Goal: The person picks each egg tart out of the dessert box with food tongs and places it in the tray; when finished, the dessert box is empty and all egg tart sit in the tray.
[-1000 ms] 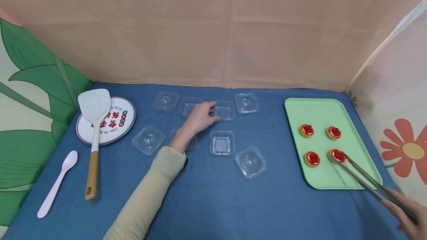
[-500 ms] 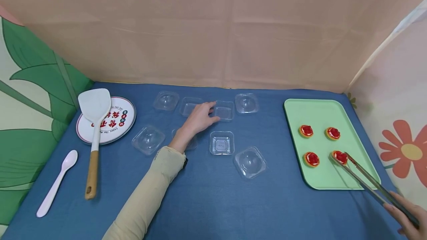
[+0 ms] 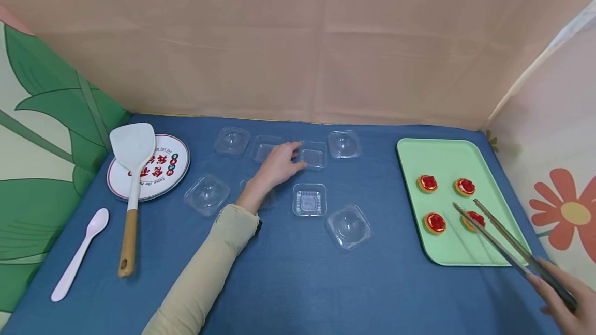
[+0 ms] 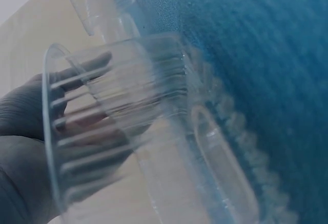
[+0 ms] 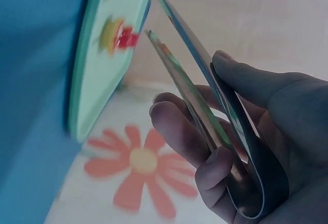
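On the right, my right hand point(image 3: 565, 291) grips metal tongs point(image 3: 507, 244), fingers and thumb along the two arms. The tongs' tips stand apart above the light green tray point(image 3: 470, 151), and one arm crosses in front of a red-topped tart point(image 3: 474, 219). Other tarts point(image 3: 435, 223) sit beside it on the tray. Among the clear plastic boxes, my left hand point(image 3: 278, 164) reaches with thumb and fingers spread at the left edge of a clear box point(image 3: 313, 155); firm contact cannot be told. In the left wrist view, clear plastic point(image 4: 123, 90) stands in front of that hand.
Other clear boxes lie around the left hand, including one with a ridged base point(image 3: 309, 200) and domed ones point(image 3: 349, 226). At left, a white spatula point(image 3: 132, 154) with a wooden handle lies across round plates point(image 3: 174, 177). A white spoon point(image 3: 81, 255) lies nearer.
The tongs had their tips around the near-right tart; now they are spread wider and raised off it, with the tart left on the tray. My left hand stays where it was.
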A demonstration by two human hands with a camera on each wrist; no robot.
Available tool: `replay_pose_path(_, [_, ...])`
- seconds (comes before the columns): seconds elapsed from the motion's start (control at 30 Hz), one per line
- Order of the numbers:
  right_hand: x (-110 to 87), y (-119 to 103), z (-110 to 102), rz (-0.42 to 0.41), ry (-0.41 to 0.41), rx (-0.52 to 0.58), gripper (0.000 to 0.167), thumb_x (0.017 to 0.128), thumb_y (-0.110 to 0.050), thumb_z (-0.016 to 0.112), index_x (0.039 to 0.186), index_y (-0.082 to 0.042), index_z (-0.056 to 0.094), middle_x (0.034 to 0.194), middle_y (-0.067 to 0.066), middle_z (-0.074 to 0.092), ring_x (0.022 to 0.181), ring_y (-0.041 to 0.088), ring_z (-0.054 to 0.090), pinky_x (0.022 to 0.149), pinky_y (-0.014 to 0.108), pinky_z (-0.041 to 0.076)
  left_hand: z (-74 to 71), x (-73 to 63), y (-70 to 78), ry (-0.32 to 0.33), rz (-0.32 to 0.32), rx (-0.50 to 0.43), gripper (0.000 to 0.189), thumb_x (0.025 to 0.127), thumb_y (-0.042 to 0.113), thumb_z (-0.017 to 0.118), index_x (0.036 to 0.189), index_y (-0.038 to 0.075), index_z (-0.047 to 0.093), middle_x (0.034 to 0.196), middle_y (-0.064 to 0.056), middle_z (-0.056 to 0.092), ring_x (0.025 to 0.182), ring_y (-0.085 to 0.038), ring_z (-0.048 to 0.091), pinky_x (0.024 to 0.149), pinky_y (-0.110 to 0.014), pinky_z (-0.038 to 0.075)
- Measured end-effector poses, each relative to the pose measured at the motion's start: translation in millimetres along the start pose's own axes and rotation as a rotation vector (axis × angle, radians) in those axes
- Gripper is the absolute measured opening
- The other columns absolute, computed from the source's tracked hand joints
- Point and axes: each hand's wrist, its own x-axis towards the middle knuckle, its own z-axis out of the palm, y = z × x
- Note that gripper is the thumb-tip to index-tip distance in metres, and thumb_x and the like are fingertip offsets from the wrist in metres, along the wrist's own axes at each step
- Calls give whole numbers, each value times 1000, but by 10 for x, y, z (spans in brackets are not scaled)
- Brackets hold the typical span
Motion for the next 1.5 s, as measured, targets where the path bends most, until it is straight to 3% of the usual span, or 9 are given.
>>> replay_pose_path(0.13, [98,-372,-31,30,-113,-91,52,109,-18,67,139,23,52,73,10,64,57,20,62,48,26,48,-2,3,1,-4,10,15,66,105,16,73,161,-2,43,160,-22,49,140,-33,58,114,-44,52])
replay_pose_path(0.23, [167,-627,1,-12,-139,-161,58,105,-29,73,141,13,57,69,0,63,60,18,61,49,32,42,0,9,3,-9,20,25,66,105,16,72,161,-2,43,159,-22,49,140,-33,57,113,-44,52])
replay_pose_path(0.47, [313,-1150,280,-200,-143,-114,53,101,-34,78,142,-2,66,63,-2,50,59,19,47,49,34,35,1,24,16,-14,30,41,66,105,16,72,161,-2,43,159,-23,50,140,-33,57,113,-44,52])
replay_pose_path(0.6, [396,-1352,438,-287,-147,-73,53,98,-29,82,140,-1,68,77,5,67,62,18,51,51,33,40,10,31,13,-18,29,39,66,106,16,72,161,-3,42,159,-23,49,140,-34,57,114,-44,52])
replay_pose_path(0.7, [447,-1457,541,-343,-126,-55,53,95,-26,85,138,0,70,89,9,72,65,17,54,52,32,43,15,43,10,-17,30,32,66,105,16,72,161,-3,43,159,-23,49,140,-34,57,114,-45,51])
replay_pose_path(0.9, [495,-1575,681,-397,-80,-32,50,93,-25,87,136,-2,72,78,1,52,60,15,44,48,30,35,14,61,5,-9,30,32,66,105,16,72,161,-3,43,159,-23,50,140,-34,57,114,-45,51])
replay_pose_path(1.0, [511,-1602,728,-398,-71,-50,49,92,-27,88,134,-5,74,77,1,50,58,16,43,46,30,34,14,56,9,-11,26,36,66,106,16,72,161,-3,42,158,-23,50,140,-34,57,114,-45,51])
replay_pose_path(1.23, [574,-1658,828,-366,-127,-89,51,87,-34,91,129,-9,75,84,4,68,66,17,58,43,33,43,14,35,10,-17,19,43,66,106,16,72,161,-3,42,158,-24,50,140,-34,57,113,-45,52])
replay_pose_path(1.5, [596,-1727,923,-379,-133,-108,51,84,-32,94,125,-7,76,69,-2,52,58,15,48,43,32,37,2,13,7,-17,11,38,67,106,16,72,162,-3,41,159,-24,49,140,-34,57,113,-44,52])
